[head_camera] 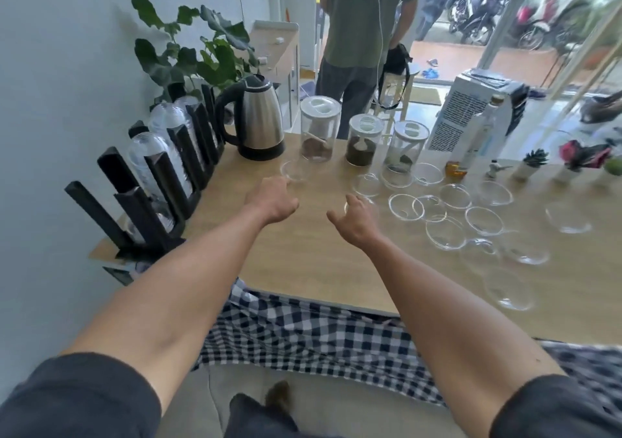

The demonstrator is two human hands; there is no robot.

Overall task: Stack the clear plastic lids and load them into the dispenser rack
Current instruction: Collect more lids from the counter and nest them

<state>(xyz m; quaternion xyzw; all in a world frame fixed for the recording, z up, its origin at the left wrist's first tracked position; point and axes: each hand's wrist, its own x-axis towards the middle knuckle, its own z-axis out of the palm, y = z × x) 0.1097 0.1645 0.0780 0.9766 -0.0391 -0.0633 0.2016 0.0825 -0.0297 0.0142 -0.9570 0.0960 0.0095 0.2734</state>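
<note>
Several clear dome lids (447, 232) lie scattered over the right half of the wooden table (303, 252). One more lid (296, 169) sits near the kettle, just beyond my left hand (272, 198), whose fingers curl at its near rim. My right hand (356, 218) hovers over the table with fingers apart, touching a lid (365, 185) at its fingertips; whether it grips it I cannot tell. The black dispenser rack (161, 181) stands along the left table edge and holds stacks of clear lids (148, 154) between its posts.
A steel kettle (259, 121) and three lidded glass jars (318, 129) stand at the back. A white box (471, 114), a bottle and small potted plants (531, 164) fill the back right. A person (363, 33) stands behind the table. Checked cloth (303, 330) hangs below its front edge.
</note>
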